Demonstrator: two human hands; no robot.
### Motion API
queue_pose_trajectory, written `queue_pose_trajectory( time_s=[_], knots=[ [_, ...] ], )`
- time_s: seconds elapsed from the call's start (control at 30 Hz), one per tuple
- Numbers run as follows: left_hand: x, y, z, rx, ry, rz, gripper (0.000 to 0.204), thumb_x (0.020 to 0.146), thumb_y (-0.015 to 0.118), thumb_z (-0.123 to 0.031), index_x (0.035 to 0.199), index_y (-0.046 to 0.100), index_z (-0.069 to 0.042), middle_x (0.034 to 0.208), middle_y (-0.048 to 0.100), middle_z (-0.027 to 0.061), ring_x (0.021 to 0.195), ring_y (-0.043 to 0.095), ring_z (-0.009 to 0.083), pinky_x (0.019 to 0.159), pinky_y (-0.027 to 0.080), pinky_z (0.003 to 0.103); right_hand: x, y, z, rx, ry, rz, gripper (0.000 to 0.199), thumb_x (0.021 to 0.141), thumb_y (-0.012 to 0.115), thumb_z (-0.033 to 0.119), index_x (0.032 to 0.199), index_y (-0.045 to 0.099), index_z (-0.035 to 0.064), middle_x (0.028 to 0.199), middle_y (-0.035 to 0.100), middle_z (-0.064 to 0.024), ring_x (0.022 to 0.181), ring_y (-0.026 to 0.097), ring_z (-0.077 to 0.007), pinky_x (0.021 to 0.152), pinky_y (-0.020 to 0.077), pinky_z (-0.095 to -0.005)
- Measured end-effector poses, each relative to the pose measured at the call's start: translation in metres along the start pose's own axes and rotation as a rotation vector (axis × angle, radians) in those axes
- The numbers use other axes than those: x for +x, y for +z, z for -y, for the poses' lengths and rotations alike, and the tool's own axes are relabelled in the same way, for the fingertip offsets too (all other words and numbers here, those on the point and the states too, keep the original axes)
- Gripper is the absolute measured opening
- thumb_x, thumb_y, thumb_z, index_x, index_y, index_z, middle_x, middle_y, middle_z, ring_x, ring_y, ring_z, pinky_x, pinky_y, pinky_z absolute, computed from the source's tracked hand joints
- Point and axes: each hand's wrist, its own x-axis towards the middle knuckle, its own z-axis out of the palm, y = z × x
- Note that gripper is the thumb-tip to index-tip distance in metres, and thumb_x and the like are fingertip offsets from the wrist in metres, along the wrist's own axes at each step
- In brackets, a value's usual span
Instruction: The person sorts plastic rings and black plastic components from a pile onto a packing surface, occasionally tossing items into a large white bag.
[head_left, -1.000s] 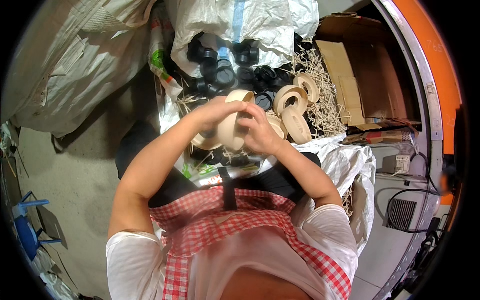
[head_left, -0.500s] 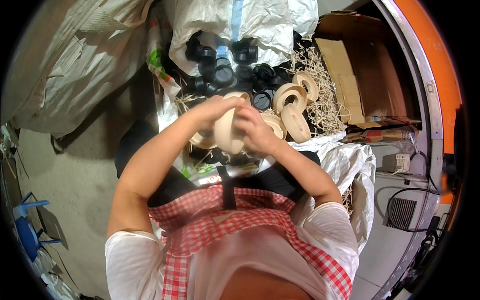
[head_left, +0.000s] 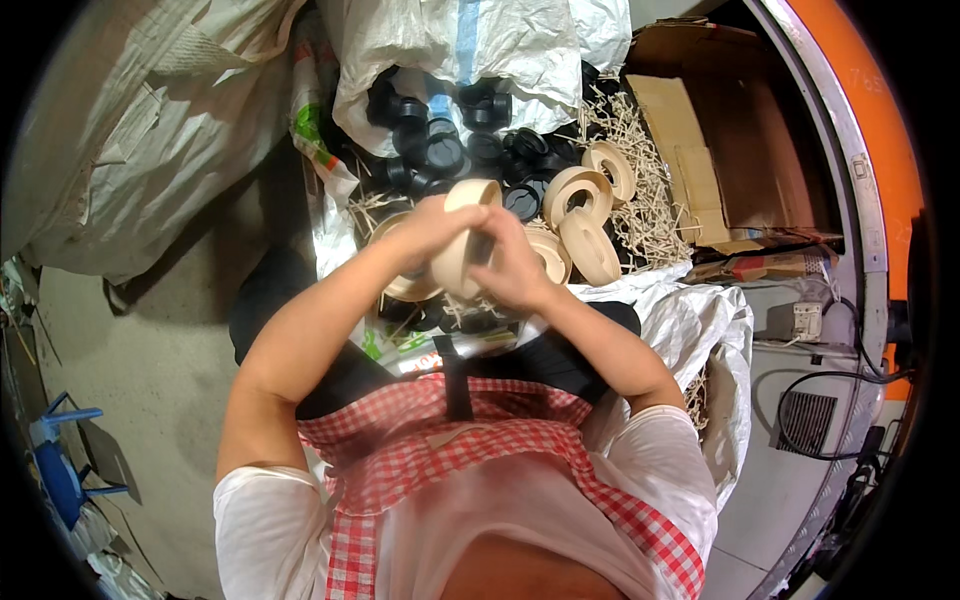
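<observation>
Centrally, a beige ring-shaped part [head_left: 462, 240] is gripped on edge by closed fingers of both left hand [head_left: 428, 225] and right hand [head_left: 512, 265], above black caps [head_left: 440, 150] and straw [head_left: 640, 200].

a workshop or storeroom: big woven sacks [head_left: 140, 130], a heap of black plastic caps [head_left: 450, 150], packing straw [head_left: 640, 200], flattened cardboard [head_left: 690, 150] and a bare concrete floor [head_left: 130, 380].

Cream round piece [head_left: 462, 250], black caps [head_left: 445, 150], white woven sacks [head_left: 470, 50], red-and-white checked apron [head_left: 500, 450], tan straw [head_left: 650, 200].
</observation>
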Motion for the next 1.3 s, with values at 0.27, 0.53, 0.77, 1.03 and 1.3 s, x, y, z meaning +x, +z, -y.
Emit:
queue_pose_trajectory(
  time_s=[0.27, 0.53, 0.77, 1.03, 1.3],
  knots=[
    [0.004, 0.003, 0.016, -0.124, -0.027, 0.011, 0.047, 0.081, 0.063, -0.031, 0.117, 0.052, -0.004, 0.102, 0.061, 0.0076, 0.087, 0.060, 0.0136, 0.070, 0.050, 0.026, 0.001, 0.009, 0.000, 0.674, 0.770, -0.032, 0.065, 0.072, 0.070, 0.009, 0.127, 0.036, 0.0052, 0.117, 0.049, -0.0185, 0.098, 0.054, -0.0313, 0.084, 0.0454, -0.0393],
    [0.009, 0.002, 0.021, 0.013, 0.083, -0.023, 0.048, 0.080, 0.064, -0.024, 0.121, 0.049, -0.004, 0.101, 0.059, 0.0061, 0.087, 0.058, 0.0130, 0.070, 0.049, 0.027, -0.003, 0.013, -0.019, 0.040, 0.033, -0.256, 0.065, 0.090, 0.041, 0.055, 0.134, 0.028, 0.0077, 0.108, 0.055, -0.0183, 0.080, 0.061, -0.0218, 0.067, 0.0510, -0.0316],
    [0.005, 0.003, 0.023, -0.207, 0.091, -0.022, 0.054, 0.080, 0.063, -0.022, 0.126, 0.042, -0.004, 0.108, 0.057, 0.0074, 0.089, 0.058, 0.0147, 0.070, 0.051, 0.026, -0.021, -0.007, -0.023, 0.180, 0.592, 0.019, 0.075, 0.080, 0.066, 0.033, 0.135, 0.025, 0.0028, 0.123, 0.046, -0.0211, 0.101, 0.054, -0.0256, 0.084, 0.0484, -0.0353],
    [0.004, 0.012, 0.022, -0.273, 0.101, 0.096, 0.056, 0.082, 0.064, -0.024, 0.129, 0.041, -0.005, 0.109, 0.056, 0.0056, 0.094, 0.055, 0.0127, 0.076, 0.048, 0.027, -0.012, -0.005, -0.014, 0.127, 0.446, 0.075, 0.069, 0.078, 0.065, 0.037, 0.129, 0.035, 0.0006, 0.109, 0.054, -0.0246, 0.092, 0.060, -0.0301, 0.079, 0.0502, -0.0372],
    [0.015, 0.005, 0.035, -0.053, 0.236, -0.208, 0.069, 0.076, 0.066, -0.025, 0.133, 0.031, -0.007, 0.120, 0.047, 0.0121, 0.100, 0.054, 0.0197, 0.075, 0.050, 0.032, -0.016, -0.023, -0.038, 1.036, 1.098, 0.282, 0.064, 0.087, 0.053, 0.048, 0.128, 0.036, 0.0017, 0.100, 0.060, -0.0190, 0.079, 0.063, -0.0301, 0.067, 0.0511, -0.0411]
  ],
)
